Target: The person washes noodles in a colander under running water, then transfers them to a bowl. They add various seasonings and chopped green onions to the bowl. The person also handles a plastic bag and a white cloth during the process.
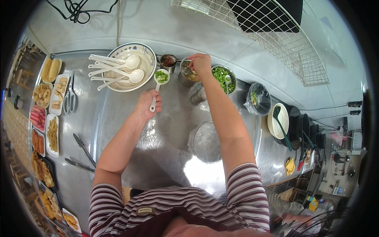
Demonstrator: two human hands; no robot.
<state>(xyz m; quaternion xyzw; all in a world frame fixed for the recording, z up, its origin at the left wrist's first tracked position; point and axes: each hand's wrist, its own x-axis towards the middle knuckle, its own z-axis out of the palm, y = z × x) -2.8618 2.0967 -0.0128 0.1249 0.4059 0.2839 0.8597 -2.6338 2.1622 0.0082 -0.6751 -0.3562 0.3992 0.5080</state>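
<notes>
My left hand (149, 102) grips the handle of a white soup spoon (158, 86), its bowl filled with chopped green onion (161, 76). Over a steel pot (187, 80) of pale minced seasoning, my right hand (202, 65) has its fingers closed on a thin metal handle (185, 60); where its lower end rests is unclear. Left of that pot stands a small steel cup (168, 61) of dark red paste. A steel bowl of chopped green onion (219, 76), with a spoon (228, 83) in it, sits right of my right hand. Partly behind my right forearm is a steel shaker (199, 96).
A large patterned bowl (151, 71) holds several white spoons (130, 63). Food trays (53, 148), scissors (70, 97) and tongs (84, 151) lie left. Rightward are a plastic-lined bin (260, 100), a cream bowl (271, 124) and black pans (302, 124). A wire rack (296, 50) hangs above.
</notes>
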